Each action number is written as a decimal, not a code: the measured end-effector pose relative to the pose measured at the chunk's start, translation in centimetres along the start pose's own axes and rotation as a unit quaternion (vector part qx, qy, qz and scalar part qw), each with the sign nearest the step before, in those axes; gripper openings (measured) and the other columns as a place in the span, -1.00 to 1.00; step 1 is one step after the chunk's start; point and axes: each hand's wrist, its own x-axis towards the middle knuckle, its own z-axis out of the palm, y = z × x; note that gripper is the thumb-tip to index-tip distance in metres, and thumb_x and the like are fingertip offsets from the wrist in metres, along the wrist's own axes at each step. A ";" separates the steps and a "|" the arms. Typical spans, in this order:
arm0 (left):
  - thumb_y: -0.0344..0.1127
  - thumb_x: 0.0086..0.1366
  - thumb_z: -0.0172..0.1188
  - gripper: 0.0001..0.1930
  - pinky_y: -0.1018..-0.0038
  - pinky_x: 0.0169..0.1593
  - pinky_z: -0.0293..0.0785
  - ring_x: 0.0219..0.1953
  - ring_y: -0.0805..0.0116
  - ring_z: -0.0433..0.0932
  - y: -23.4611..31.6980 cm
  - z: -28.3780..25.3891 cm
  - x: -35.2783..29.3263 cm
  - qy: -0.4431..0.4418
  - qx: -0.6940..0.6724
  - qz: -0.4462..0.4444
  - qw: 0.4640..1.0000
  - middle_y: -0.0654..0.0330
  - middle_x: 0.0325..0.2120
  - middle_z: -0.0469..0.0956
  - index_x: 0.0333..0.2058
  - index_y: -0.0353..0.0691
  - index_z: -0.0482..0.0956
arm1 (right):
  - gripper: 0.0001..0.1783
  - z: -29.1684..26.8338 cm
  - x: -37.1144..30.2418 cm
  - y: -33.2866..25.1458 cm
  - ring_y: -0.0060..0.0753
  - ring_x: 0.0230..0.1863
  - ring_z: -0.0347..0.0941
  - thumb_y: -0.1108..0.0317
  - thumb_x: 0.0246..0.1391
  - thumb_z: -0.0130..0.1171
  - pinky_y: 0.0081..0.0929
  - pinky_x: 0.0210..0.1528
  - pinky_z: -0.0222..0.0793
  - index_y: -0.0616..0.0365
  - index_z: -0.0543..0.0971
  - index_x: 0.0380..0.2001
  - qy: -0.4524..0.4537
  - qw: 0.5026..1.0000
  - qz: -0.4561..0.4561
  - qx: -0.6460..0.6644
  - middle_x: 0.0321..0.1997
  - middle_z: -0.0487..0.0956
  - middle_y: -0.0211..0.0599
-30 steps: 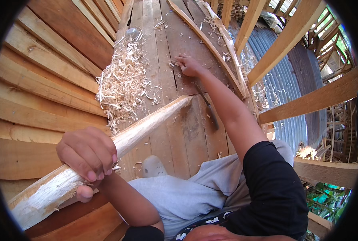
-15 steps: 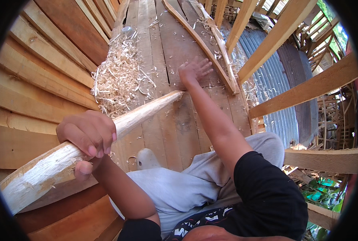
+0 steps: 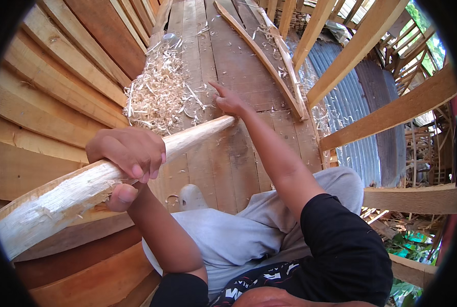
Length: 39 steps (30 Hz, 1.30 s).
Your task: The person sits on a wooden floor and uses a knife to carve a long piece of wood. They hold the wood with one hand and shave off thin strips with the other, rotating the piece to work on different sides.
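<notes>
A long, pale, rough-hewn wooden pole (image 3: 59, 199) slants from the lower left towards the middle, its far end tapering near the floorboards. My left hand (image 3: 128, 150) is wrapped over it, thumb below and fingers curled round the far side. Just beyond the tapered end is my right hand (image 3: 229, 103), holding nothing. Its index finger stretches left towards a heap of curly wood shavings (image 3: 159, 92); the other fingers look partly bent and are hard to make out.
Upright boards (image 3: 49, 92) form a wall on the left. Two long wooden strips (image 3: 261, 53) lie on the plank floor (image 3: 238, 66) at the far right. Wooden posts (image 3: 359, 48) line the right edge, with corrugated metal sheeting (image 3: 348, 102) beyond. A small clear round object (image 3: 171, 39) sits by the shavings.
My right hand has moved left and turned from spread fingers to a stretched index finger. My left hand and the pole have shifted slightly right in the picture.
</notes>
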 end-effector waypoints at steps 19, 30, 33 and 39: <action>-0.18 0.05 0.38 -0.78 0.57 -0.44 0.47 -0.68 0.58 0.49 0.6 -1.0 0.5 -0.049 0.022 -0.041 0.998 0.44 -0.69 0.49 -0.50 -0.05 0.48 | 0.29 0.9 7.2 0.4 0.19 0.49 -0.36 -0.54 -0.25 0.16 0.11 0.43 -0.32 -0.05 -0.05 0.41 -0.064 0.858 -0.255 -0.441 0.47 -0.25 0.19; -0.30 0.00 0.48 -0.77 0.45 -0.44 0.50 -0.64 0.39 0.52 0.9 -1.8 0.4 -0.056 -0.018 -0.046 0.997 0.25 -0.63 0.55 -0.51 -0.22 0.57 | 0.29 4.3 6.2 -2.2 0.07 0.51 -0.40 -0.68 -0.24 -0.08 0.13 0.44 -0.53 -0.10 -0.09 0.42 -0.136 0.823 -0.406 -0.372 0.49 -0.29 0.10; -0.29 0.01 0.49 -0.76 0.44 -0.43 0.51 -0.64 0.38 0.52 0.7 -1.8 0.5 -0.060 -0.023 -0.044 0.997 0.25 -0.64 0.55 -0.53 -0.22 0.57 | 0.32 3.8 6.7 -2.0 0.04 0.51 -0.41 -0.70 -0.27 -0.08 0.14 0.44 -0.56 -0.10 -0.10 0.42 -0.063 0.851 -0.310 -0.420 0.50 -0.30 0.07; -0.26 0.03 0.48 -0.75 0.45 -0.44 0.51 -0.64 0.38 0.52 0.5 -1.7 0.7 -0.061 -0.029 -0.043 0.997 0.25 -0.65 0.54 -0.54 -0.22 0.57 | 0.34 1.7 8.9 -1.6 0.06 0.51 -0.39 -0.72 -0.30 -0.09 0.19 0.43 -0.52 -0.10 -0.10 0.42 -0.017 0.870 -0.266 -0.415 0.50 -0.28 0.05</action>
